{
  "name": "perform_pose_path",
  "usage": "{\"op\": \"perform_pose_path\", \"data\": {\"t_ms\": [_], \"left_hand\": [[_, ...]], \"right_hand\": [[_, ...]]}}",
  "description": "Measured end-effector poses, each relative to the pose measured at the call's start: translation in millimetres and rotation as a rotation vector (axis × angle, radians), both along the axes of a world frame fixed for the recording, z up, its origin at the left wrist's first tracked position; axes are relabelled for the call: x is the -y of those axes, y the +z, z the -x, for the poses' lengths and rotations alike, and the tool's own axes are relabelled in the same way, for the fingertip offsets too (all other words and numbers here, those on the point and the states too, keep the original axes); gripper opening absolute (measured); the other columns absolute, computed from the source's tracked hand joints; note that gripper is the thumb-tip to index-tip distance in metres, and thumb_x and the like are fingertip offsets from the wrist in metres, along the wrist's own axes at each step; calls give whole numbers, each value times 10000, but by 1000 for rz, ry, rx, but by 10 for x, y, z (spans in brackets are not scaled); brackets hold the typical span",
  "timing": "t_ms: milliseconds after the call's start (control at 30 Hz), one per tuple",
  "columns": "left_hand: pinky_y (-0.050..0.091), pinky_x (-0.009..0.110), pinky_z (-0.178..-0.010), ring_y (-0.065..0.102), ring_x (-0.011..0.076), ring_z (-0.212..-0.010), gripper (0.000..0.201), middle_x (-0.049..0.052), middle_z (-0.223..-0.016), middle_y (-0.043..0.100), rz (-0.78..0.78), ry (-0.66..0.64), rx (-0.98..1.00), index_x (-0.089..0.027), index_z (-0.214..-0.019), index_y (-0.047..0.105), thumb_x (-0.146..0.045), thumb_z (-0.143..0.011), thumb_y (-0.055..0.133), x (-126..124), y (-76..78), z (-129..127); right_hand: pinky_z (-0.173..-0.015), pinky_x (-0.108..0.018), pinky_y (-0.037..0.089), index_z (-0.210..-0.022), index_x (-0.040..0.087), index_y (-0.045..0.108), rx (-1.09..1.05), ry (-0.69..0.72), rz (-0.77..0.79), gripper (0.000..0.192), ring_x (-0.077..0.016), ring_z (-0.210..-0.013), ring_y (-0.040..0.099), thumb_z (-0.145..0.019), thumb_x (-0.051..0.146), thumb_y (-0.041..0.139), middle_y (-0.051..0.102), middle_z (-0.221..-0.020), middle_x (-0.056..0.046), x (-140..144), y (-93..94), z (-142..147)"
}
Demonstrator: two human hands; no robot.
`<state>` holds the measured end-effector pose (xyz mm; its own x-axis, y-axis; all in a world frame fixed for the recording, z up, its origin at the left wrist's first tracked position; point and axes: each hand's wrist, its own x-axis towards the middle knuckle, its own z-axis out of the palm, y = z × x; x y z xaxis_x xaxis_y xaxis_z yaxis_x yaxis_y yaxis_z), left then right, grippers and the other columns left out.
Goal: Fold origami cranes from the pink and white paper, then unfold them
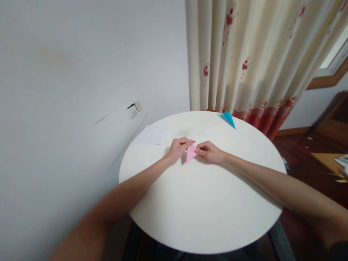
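A small pink folded paper [190, 152], triangular in shape, lies on the round white table [206, 210] near its middle. My left hand [178, 148] pinches the paper's upper left edge with thumb and fingers. My right hand [210, 151] pinches its right corner with curled fingers. Both forearms stretch across the table toward it. A blue folded paper [228, 118], pointed like a dart, rests at the table's far edge, apart from both hands.
A white sheet of paper [151, 135] lies at the table's far left edge. Behind it stand a white wall with a socket [133, 108] and a cream flowered curtain [252, 58]. Dark wooden floor [304, 152] is on the right.
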<state>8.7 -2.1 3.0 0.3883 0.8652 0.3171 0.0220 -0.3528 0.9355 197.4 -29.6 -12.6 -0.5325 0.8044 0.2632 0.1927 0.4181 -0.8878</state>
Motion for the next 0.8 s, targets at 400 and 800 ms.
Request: {"op": "perform_pose_path", "data": {"t_ms": [400, 800], "left_hand": [[384, 237, -576, 508, 115, -648, 454, 35, -719, 583, 103, 217, 92, -135, -913, 732, -549, -771, 614, -146, -43, 74], [350, 231, -556, 431, 93, -573, 453, 14, -643, 543, 161, -117, 27, -126, -703, 650, -567, -795, 596, -66, -110, -16]], "right_hand": [[-501, -236, 244, -587, 174, 455, 47, -34, -12, 449, -86, -533, 304, -819, 551, 527, 358, -552, 45, 27, -7, 1], [-493, -239, 258, -647, 164, 533, -92, -290, -85, 415, -92, -506, 354, -857, 520, 501, 467, -549, 27, -140, -106, -40]]}}
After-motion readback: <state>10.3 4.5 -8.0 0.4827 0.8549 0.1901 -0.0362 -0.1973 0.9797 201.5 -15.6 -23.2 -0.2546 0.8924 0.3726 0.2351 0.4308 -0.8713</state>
